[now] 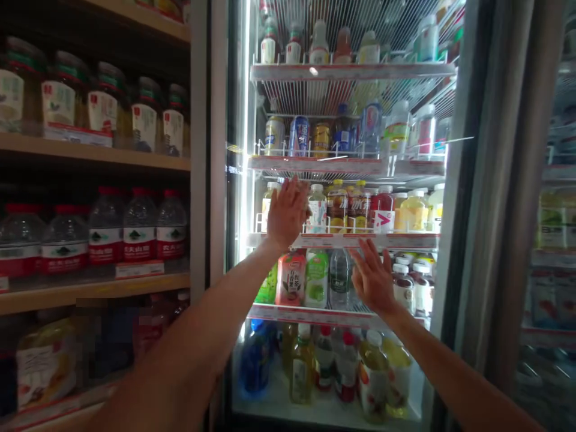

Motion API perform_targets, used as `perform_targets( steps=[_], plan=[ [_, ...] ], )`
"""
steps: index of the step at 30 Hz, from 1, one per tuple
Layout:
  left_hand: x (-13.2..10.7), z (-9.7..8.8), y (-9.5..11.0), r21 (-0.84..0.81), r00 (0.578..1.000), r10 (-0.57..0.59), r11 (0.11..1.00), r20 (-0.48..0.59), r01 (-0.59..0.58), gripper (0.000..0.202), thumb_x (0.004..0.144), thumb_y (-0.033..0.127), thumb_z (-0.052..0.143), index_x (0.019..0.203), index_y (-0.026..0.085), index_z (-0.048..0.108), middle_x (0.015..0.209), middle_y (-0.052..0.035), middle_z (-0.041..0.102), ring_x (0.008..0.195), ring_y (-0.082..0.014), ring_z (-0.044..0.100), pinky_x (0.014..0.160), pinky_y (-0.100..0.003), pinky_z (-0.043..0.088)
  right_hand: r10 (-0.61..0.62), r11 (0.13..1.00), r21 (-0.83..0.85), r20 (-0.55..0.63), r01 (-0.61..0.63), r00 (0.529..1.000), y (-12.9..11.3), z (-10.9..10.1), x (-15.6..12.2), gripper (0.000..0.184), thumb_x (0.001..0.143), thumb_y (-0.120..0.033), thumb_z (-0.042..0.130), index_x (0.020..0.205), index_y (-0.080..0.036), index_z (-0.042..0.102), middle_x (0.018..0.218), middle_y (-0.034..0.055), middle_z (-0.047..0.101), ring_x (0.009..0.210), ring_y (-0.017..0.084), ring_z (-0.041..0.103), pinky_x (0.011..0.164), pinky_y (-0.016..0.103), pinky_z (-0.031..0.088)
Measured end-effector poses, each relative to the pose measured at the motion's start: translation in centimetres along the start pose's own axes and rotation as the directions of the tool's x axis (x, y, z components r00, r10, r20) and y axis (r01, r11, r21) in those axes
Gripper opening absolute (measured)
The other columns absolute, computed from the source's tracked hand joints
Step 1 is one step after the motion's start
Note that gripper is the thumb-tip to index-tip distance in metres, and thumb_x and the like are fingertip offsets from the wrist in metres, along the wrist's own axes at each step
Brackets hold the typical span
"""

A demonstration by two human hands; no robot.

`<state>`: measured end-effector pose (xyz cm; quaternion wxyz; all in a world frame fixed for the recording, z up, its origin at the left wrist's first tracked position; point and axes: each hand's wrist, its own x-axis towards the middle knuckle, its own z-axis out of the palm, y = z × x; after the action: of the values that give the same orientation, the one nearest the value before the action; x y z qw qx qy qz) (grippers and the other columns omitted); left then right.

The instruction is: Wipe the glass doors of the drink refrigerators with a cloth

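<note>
Both my arms reach forward to a lit drinks fridge point(252, 72) with several wire shelves. My left hand point(290, 210) is raised with its fingers stretched out, in front of the third shelf's bottles, partly hiding them. Lower and to the right, my right hand point(371, 276) has its fingers spread, near a clear bottle point(341, 279) on the fourth shelf. Neither hand holds anything. Light streaks hint at a glass door before the shelves; whether my palms touch it I cannot tell. Close to the left hand stands a white-labelled bottle point(317, 207); a red drink bottle point(382, 210) is above the right hand.
Left of the fridge, wooden shelves point(148, 159) hold jars with pale labels point(105, 105) and red-capped water bottles point(140, 225). Large bottles point(302, 366) stand on the fridge floor. A thick metal door frame point(499, 180) rises at the right, with more drinks beyond it.
</note>
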<state>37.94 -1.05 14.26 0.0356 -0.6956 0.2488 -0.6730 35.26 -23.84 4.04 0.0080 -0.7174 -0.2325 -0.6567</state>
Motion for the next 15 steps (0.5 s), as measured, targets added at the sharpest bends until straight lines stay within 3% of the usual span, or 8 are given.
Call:
perform_targets(
  steps=[1, 3, 6, 8, 10, 12, 13, 15],
  plan=[
    [0.0, 0.1, 0.1, 0.0, 1.0, -0.024, 1.0, -0.019, 0.024, 0.048, 0.089, 0.021, 0.036, 0.137, 0.016, 0.031, 0.148, -0.0128, 0.025, 0.139, -0.0278, 0.015, 0.11, -0.052, 0.021, 0.006, 1.0, 0.01, -0.005, -0.006, 1.0, 0.1, 0.1, 0.0, 0.065, 0.084, -0.012, 0.042, 0.143, -0.028, 0.018, 0.146, 0.0075, 0.03, 0.137, 0.022, 0.023, 0.111, 0.051, 0.016],
    [-0.4, 0.1, 0.6, -0.04, 0.966, 0.255, 0.966, 0.032, -0.254, 0.048, 0.089, 0.021, 0.035, 0.137, 0.019, 0.031, 0.148, -0.0092, 0.027, 0.139, -0.0238, 0.016, 0.111, -0.046, 0.022, 0.016, 0.999, 0.037, -0.014, -0.015, 1.0, 0.2, 0.2, -0.2, 0.068, 0.085, -0.013, 0.041, 0.145, -0.027, 0.012, 0.147, 0.0072, 0.028, 0.137, 0.023, 0.023, 0.111, 0.051, 0.016],
    [-0.3, 0.0, 0.6, -0.138, 0.75, 0.643, 0.765, 0.151, -0.628, 0.044, 0.091, 0.027, 0.036, 0.135, 0.023, 0.034, 0.146, -0.0039, 0.033, 0.137, -0.0185, 0.022, 0.113, -0.04, 0.02, 0.011, 0.998, 0.062, -0.01, -0.01, 1.0, 0.7, 0.4, -0.6, 0.07, 0.085, -0.013, 0.039, 0.145, -0.026, 0.007, 0.149, 0.0075, 0.023, 0.137, 0.022, 0.023, 0.11, 0.05, 0.019],
    [1.0, -0.2, -0.3, -0.107, 0.842, 0.515, 0.857, 0.161, -0.504, 0.044, 0.09, 0.028, 0.036, 0.134, 0.022, 0.035, 0.146, -0.0054, 0.033, 0.137, -0.0208, 0.021, 0.113, -0.044, 0.019, 0.002, 0.998, 0.055, 0.001, -0.002, 1.0, 1.0, 0.5, -0.7, 0.07, 0.085, -0.012, 0.038, 0.146, -0.026, 0.006, 0.149, 0.0072, 0.022, 0.137, 0.021, 0.023, 0.111, 0.049, 0.02],
    [2.4, -0.2, -1.3, -0.031, 0.987, 0.144, 0.989, 0.07, -0.142, 0.046, 0.09, 0.025, 0.036, 0.136, 0.019, 0.033, 0.147, -0.0096, 0.029, 0.138, -0.0249, 0.016, 0.111, -0.05, 0.019, 0.006, 0.999, 0.046, 0.005, -0.007, 1.0, 1.1, 0.5, -0.8, 0.07, 0.085, -0.011, 0.038, 0.146, -0.026, 0.006, 0.149, 0.0069, 0.022, 0.137, 0.021, 0.023, 0.111, 0.048, 0.02],
    [2.6, -0.1, -1.2, -0.013, 0.995, -0.1, 0.995, -0.015, 0.1, 0.048, 0.089, 0.022, 0.035, 0.136, 0.015, 0.033, 0.147, -0.0135, 0.026, 0.139, -0.0273, 0.012, 0.11, -0.052, 0.021, 0.026, 0.998, 0.051, -0.003, -0.026, 1.0, 1.0, 0.3, -0.8, 0.069, 0.086, -0.011, 0.038, 0.146, -0.026, 0.007, 0.149, 0.0076, 0.024, 0.137, 0.021, 0.023, 0.111, 0.048, 0.019],
    [2.1, 0.0, -0.6, -0.024, 0.998, -0.07, 0.997, -0.008, 0.07, 0.047, 0.089, 0.021, 0.035, 0.136, 0.015, 0.033, 0.147, -0.0133, 0.028, 0.139, -0.0266, 0.012, 0.11, -0.05, 0.022, 0.036, 0.997, 0.063, -0.015, -0.035, 0.999, 0.8, 0.2, -0.8, 0.068, 0.086, -0.011, 0.038, 0.146, -0.025, 0.008, 0.149, 0.0082, 0.024, 0.136, 0.021, 0.024, 0.111, 0.049, 0.019],
    [0.4, 0.1, 1.4, -0.093, 0.969, 0.231, 0.97, 0.085, -0.223, 0.046, 0.089, 0.023, 0.036, 0.135, 0.019, 0.035, 0.146, -0.0085, 0.032, 0.139, -0.0215, 0.016, 0.111, -0.043, 0.023, 0.036, 0.993, 0.112, -0.044, -0.03, 0.998, 0.3, -0.3, -0.5, 0.066, 0.087, -0.012, 0.038, 0.145, -0.025, 0.011, 0.148, 0.0089, 0.025, 0.136, 0.022, 0.026, 0.11, 0.05, 0.02]
  ],
)
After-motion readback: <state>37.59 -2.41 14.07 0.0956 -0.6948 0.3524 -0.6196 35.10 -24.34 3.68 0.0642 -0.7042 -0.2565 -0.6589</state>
